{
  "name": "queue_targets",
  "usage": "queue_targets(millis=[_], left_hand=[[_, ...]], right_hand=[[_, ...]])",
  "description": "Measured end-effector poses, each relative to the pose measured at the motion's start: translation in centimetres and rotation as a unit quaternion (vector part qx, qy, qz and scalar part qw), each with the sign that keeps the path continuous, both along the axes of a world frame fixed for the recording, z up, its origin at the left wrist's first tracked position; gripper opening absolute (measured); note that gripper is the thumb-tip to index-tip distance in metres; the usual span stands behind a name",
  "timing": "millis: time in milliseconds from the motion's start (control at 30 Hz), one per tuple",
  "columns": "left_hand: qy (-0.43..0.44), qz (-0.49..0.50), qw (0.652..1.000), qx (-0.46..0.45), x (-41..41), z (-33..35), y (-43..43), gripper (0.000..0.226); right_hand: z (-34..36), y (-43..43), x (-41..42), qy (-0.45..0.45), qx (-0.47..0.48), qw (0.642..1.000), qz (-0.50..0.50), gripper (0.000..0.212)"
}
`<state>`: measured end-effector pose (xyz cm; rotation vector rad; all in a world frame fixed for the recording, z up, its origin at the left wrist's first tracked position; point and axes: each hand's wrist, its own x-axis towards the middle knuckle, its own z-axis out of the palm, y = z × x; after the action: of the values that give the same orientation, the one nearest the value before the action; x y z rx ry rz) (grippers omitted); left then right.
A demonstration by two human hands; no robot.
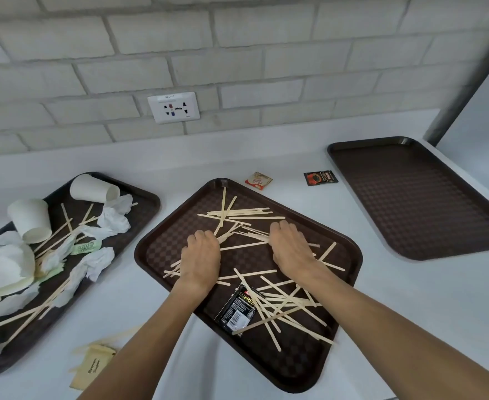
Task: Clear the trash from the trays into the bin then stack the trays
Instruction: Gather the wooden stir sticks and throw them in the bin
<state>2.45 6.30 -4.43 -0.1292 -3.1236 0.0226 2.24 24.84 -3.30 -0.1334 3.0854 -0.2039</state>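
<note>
Three brown trays lie on a white counter. The middle tray (156,243) holds several wooden stir sticks (246,215) and a black sachet (236,310). My left hand (201,261) and my right hand (290,249) rest palm down on that tray, fingers curled over a bunch of sticks between them. The left tray (148,197) is heaped with paper cups (31,219), crumpled napkins (112,217), sticks and a green sachet (86,246). The right tray (416,197) is bare. No bin is in view.
On the counter behind the middle tray lie an orange sachet (258,181) and a red-black sachet (320,178). A yellow paper packet (91,368) and a few sticks lie at the front left. A brick wall with a socket (174,107) backs the counter.
</note>
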Motion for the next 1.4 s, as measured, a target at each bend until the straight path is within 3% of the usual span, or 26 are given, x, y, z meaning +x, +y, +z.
queue_targets(millis=[133,400,567,700,833,1133,1400], left_hand=[[-0.017,0.008,0.995,0.101,-0.4,0.9,-1.1,0.019],[-0.093,-0.028,0.981,0.170,-1.1,1.2,-2.4,0.007],[-0.045,-0.007,0.969,0.242,-1.7,2.4,-3.1,0.028],[0.023,-0.024,0.972,0.233,-2.2,4.6,-2.0,0.030],[0.039,-0.068,0.968,0.239,-2.4,6.5,0.2,0.028],[-0.051,-0.196,0.927,0.314,0.2,7.2,12.9,0.032],[-0.166,-0.332,0.892,0.257,9.2,3.9,29.5,0.029]], right_hand=[[0.2,0.2,0.0,-0.009,0.000,1.000,0.013,0.043],[0.4,-0.1,0.8,-0.023,0.010,1.000,-0.006,0.044],[2.9,1.0,0.4,-0.020,-0.093,0.995,-0.015,0.034],[5.0,2.0,0.0,-0.018,-0.151,0.988,0.021,0.017],[6.6,3.1,0.3,-0.028,-0.267,0.963,-0.039,0.011],[4.6,14.5,6.7,0.042,-0.317,0.934,-0.158,0.031],[0.8,29.2,21.8,0.116,-0.380,0.853,-0.338,0.031]])
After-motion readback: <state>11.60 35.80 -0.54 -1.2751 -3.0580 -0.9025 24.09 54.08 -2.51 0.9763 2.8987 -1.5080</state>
